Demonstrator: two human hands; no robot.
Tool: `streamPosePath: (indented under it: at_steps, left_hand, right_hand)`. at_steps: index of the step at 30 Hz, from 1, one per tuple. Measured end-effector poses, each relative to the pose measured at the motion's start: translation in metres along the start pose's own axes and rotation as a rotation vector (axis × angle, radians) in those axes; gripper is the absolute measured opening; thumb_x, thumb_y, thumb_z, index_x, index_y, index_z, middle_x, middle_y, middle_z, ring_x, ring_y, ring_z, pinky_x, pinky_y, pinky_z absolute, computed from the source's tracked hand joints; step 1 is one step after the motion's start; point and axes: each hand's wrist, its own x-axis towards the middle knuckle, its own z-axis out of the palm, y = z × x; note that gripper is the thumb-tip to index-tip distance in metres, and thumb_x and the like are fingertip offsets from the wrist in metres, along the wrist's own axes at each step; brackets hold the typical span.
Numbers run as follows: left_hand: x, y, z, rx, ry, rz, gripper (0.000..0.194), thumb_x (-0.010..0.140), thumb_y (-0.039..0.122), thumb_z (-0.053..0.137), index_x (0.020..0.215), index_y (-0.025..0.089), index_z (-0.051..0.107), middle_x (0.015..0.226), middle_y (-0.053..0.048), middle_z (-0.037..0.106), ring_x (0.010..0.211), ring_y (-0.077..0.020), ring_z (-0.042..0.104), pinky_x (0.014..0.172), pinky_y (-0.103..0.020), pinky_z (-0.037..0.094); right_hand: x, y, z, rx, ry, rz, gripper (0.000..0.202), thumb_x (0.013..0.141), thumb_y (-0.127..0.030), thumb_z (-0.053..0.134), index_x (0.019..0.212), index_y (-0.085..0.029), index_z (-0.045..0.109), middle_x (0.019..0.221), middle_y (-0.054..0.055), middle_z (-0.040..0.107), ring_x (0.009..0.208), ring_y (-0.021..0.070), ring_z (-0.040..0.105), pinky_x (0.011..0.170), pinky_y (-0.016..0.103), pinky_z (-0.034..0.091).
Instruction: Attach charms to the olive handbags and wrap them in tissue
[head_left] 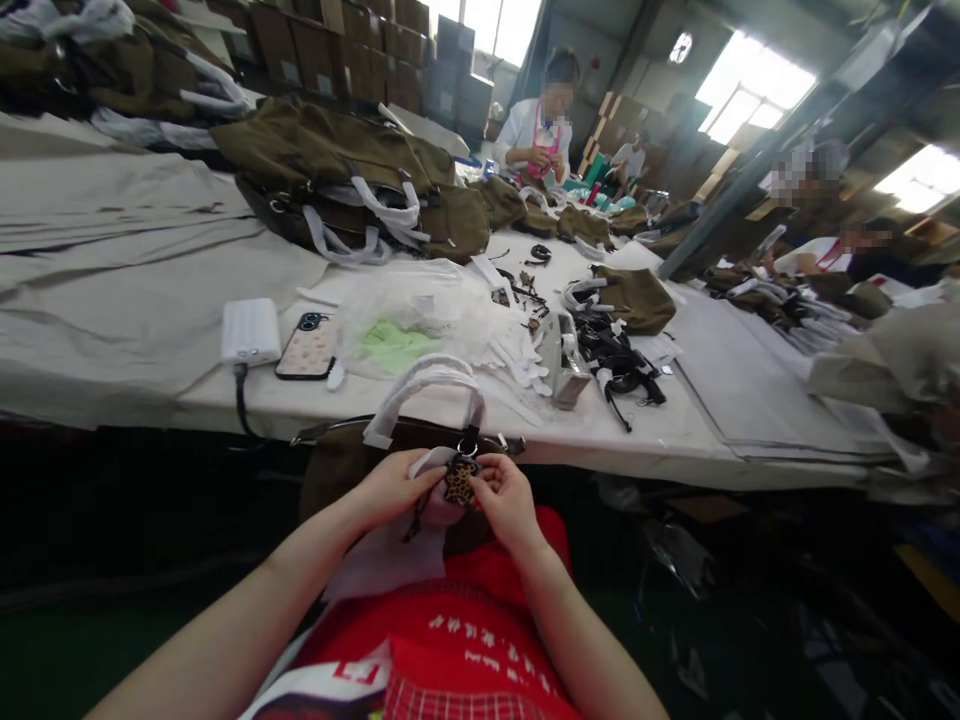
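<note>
A small leopard-print tag point(460, 481) hangs below a metal ring and dark strap on a brown bag point(330, 472), which rests against the table's front edge in my lap. My left hand point(397, 487) is closed at the tag's left side, thumb and fingers pinching by its edge. On the other side my right hand point(504, 498) grips the tag's right edge between thumb and fingers. The bag's handles point(427, 375), wrapped in white, arch up over the table edge. White wrapping shows behind the tag.
On the table point(187, 385) lie a white power bank point(250, 331), a phone point(307, 346), a clear plastic bag point(420, 300), black straps point(619, 360) and a small brown bag point(634, 298). Large brown bags point(330, 160) are piled behind. A person point(536, 135) works across the table; others are at the right.
</note>
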Motion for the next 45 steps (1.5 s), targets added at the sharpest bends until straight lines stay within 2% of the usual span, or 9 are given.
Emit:
streamPosePath:
  at_steps: [6,10,15,19,23,29,35,41,45]
  left_hand:
    - [-0.004,0.005,0.010,0.022,0.095,-0.031,0.039,0.076,0.050,0.062,0.091,0.016,0.073,0.087,-0.006,0.076,0.082,-0.0270,0.068,0.074,-0.033,0.051]
    - [-0.004,0.003,0.018,-0.086,0.153,-0.115,0.036,0.068,0.046,0.072,0.086,0.016,0.069,0.080,-0.006,0.074,0.074,-0.0235,0.067,0.068,-0.032,0.051]
    - [-0.006,0.000,0.027,-0.042,0.171,-0.049,0.033,0.068,0.043,0.072,0.086,0.016,0.068,0.079,-0.004,0.072,0.071,-0.0213,0.065,0.067,-0.031,0.051]
    - [-0.008,0.002,0.026,-0.010,0.147,-0.013,0.032,0.068,0.041,0.070,0.089,0.017,0.071,0.086,-0.005,0.075,0.079,-0.0240,0.066,0.075,-0.033,0.051]
    - [-0.003,-0.002,0.021,-0.234,0.141,-0.180,0.043,0.071,0.050,0.066,0.094,0.014,0.074,0.093,-0.009,0.077,0.092,-0.0299,0.068,0.083,-0.037,0.051]
    - [0.009,-0.003,0.021,-0.430,-0.032,-0.316,0.044,0.065,0.050,0.074,0.086,0.011,0.076,0.083,-0.011,0.077,0.084,-0.0309,0.069,0.074,-0.037,0.051]
    - [0.018,0.000,0.027,-0.914,-0.209,-0.355,0.036,0.056,0.029,0.081,0.087,0.011,0.076,0.083,-0.011,0.077,0.079,-0.0262,0.069,0.078,-0.037,0.052]
    - [0.010,0.000,0.039,-0.797,-0.064,-0.091,0.038,0.064,0.032,0.083,0.097,0.015,0.076,0.095,-0.009,0.076,0.094,-0.0259,0.068,0.087,-0.033,0.050]
    - [-0.002,-0.004,0.030,-0.824,0.054,-0.047,0.042,0.064,0.035,0.084,0.101,0.018,0.074,0.107,-0.008,0.075,0.105,-0.0277,0.065,0.095,-0.036,0.047]
  right_hand:
    - [0.003,0.005,0.003,0.120,-0.041,0.174,0.042,0.060,-0.040,0.078,0.088,-0.016,0.059,0.059,-0.002,0.064,0.048,0.0134,0.061,0.044,0.023,0.049]
    - [0.003,0.007,0.006,0.101,-0.064,0.182,0.041,0.065,-0.047,0.074,0.089,-0.016,0.061,0.057,-0.002,0.063,0.047,0.0133,0.060,0.045,0.023,0.049]
    - [0.002,0.008,0.013,0.029,-0.052,0.137,0.036,0.066,-0.045,0.073,0.086,-0.017,0.061,0.061,-0.003,0.063,0.045,0.0100,0.054,0.042,0.021,0.041]
    - [0.005,0.007,0.012,0.029,-0.044,0.153,0.032,0.064,-0.039,0.074,0.083,-0.016,0.063,0.065,-0.001,0.066,0.050,0.0111,0.054,0.042,0.020,0.038]
    - [0.004,-0.004,0.005,0.047,-0.071,0.143,0.034,0.066,-0.038,0.073,0.089,-0.016,0.065,0.067,-0.001,0.067,0.047,0.0101,0.052,0.039,0.020,0.033]
    - [-0.005,-0.015,0.003,0.006,-0.170,0.022,0.027,0.072,-0.033,0.070,0.093,-0.016,0.065,0.080,0.003,0.071,0.067,0.0165,0.065,0.057,0.025,0.049]
    - [-0.005,-0.010,0.006,-0.489,-0.070,-0.166,0.010,0.076,-0.026,0.066,0.080,-0.017,0.064,0.068,0.001,0.065,0.061,0.0173,0.060,0.056,0.026,0.045]
    - [-0.010,-0.017,0.012,-0.697,-0.018,-0.355,0.011,0.080,-0.018,0.059,0.090,-0.019,0.064,0.086,0.005,0.070,0.079,0.0208,0.064,0.072,0.030,0.048]
    - [-0.005,-0.028,0.023,-0.838,-0.114,-0.458,0.016,0.081,-0.017,0.058,0.096,-0.018,0.064,0.091,0.008,0.070,0.085,0.0230,0.064,0.078,0.032,0.048]
